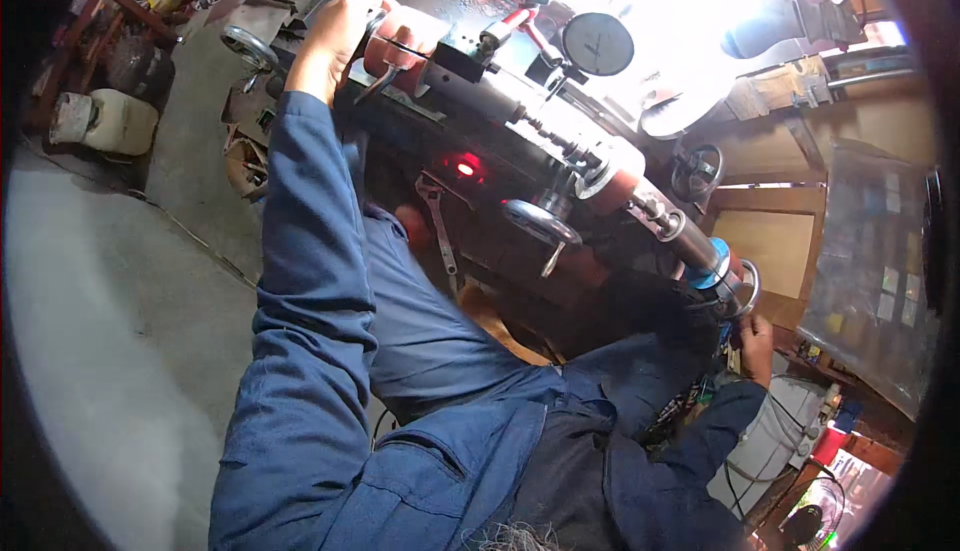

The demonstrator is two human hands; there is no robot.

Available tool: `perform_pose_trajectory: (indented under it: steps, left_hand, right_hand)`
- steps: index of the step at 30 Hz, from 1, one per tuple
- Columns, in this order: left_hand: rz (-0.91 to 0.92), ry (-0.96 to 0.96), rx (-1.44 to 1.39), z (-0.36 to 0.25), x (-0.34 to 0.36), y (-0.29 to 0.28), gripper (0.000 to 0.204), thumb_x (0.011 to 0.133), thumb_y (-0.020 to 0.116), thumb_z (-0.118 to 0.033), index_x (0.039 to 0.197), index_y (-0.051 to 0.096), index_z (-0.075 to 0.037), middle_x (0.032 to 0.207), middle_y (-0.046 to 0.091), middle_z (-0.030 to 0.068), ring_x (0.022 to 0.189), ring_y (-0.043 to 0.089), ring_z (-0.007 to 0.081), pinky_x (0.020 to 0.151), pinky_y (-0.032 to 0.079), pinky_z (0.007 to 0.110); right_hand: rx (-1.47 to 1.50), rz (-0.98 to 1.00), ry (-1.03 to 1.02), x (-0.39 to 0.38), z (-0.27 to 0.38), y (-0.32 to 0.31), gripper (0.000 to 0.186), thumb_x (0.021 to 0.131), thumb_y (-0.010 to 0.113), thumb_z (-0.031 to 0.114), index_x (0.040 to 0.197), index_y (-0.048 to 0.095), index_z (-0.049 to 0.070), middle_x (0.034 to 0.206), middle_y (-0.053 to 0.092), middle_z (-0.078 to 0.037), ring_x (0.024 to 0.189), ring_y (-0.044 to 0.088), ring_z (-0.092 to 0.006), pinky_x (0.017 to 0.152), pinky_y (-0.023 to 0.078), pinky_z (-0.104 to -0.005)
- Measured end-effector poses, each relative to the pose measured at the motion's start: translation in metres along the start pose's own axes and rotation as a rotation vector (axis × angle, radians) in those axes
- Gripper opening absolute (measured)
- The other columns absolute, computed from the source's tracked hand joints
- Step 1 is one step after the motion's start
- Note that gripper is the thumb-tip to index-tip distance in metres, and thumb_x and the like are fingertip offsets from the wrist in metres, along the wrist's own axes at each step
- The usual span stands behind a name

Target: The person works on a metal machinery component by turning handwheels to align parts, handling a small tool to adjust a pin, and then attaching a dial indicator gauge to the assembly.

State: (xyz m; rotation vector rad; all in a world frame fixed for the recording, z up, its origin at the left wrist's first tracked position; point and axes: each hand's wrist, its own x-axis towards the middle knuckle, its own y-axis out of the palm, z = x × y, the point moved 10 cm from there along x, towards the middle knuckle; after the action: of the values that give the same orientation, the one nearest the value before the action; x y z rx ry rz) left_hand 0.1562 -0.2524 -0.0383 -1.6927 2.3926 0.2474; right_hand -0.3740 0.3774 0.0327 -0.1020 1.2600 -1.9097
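Observation:
A long metal machine with a bright cylindrical bar (pixel 480 91) runs slantwise before me. At its far left end, my left hand (pixel 340 29) curls around the edge of a red-brown round part (pixel 405 36); some fingers are hidden behind it. Low at the machine's right end, my right hand (pixel 757 346) is closed at the lower rim of a small shiny handwheel (pixel 750 288), beside a blue collar (pixel 712 266). A round dial gauge (pixel 598 44) stands over the bar, next to a red clamp arm (pixel 540 39). My left arm is stretched far out, the right one bent.
Under the bar, a larger handwheel (pixel 541 222) with a crank handle juts toward me. An adjustable wrench (pixel 437 223) hangs beside a glowing red light (pixel 466 168). Another handwheel (pixel 250 47) stands left. A pale plastic jug (pixel 108 121) sits on the left. Strong glare washes out the top.

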Motion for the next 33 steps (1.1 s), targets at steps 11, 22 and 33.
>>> perform_pose_trajectory:
  steps: [11, 22, 33]
  left_hand:
    - [0.189, -0.222, 0.231, 0.005, 0.018, 0.017, 0.064, 0.092, 0.043, -0.065, 0.091, 0.066, -0.005, 0.08, 0.068, 0.0079, 0.067, 0.065, 0.018, 0.069, 0.049, 0.036]
    - [0.247, -0.27, 0.356, 0.021, 0.011, 0.018, 0.028, 0.09, 0.045, -0.038, 0.092, 0.061, -0.015, 0.076, 0.066, 0.0033, 0.052, 0.051, 0.0088, 0.043, 0.03, 0.026]
    - [0.178, -0.097, 0.109, -0.009, -0.016, 0.036, 0.037, 0.093, 0.043, -0.033, 0.084, 0.064, -0.004, 0.08, 0.069, 0.0103, 0.059, 0.068, 0.0187, 0.042, 0.045, 0.031]
  right_hand:
    - [0.422, -0.206, -0.173, 0.069, 0.001, 0.014, 0.03, 0.101, 0.054, 0.028, 0.109, 0.064, 0.001, 0.1, 0.066, -0.005, 0.083, 0.062, -0.0126, 0.075, 0.048, -0.0271]
    - [0.252, 0.124, -0.052, 0.017, 0.047, 0.004, 0.025, 0.099, 0.054, 0.027, 0.094, 0.064, 0.004, 0.077, 0.058, 0.005, 0.06, 0.047, -0.0072, 0.056, 0.038, -0.0256]
    - [0.175, -0.157, -0.144, 0.048, 0.038, 0.006, 0.031, 0.098, 0.054, 0.022, 0.114, 0.064, -0.002, 0.102, 0.066, -0.006, 0.092, 0.06, -0.0149, 0.081, 0.048, -0.0313]
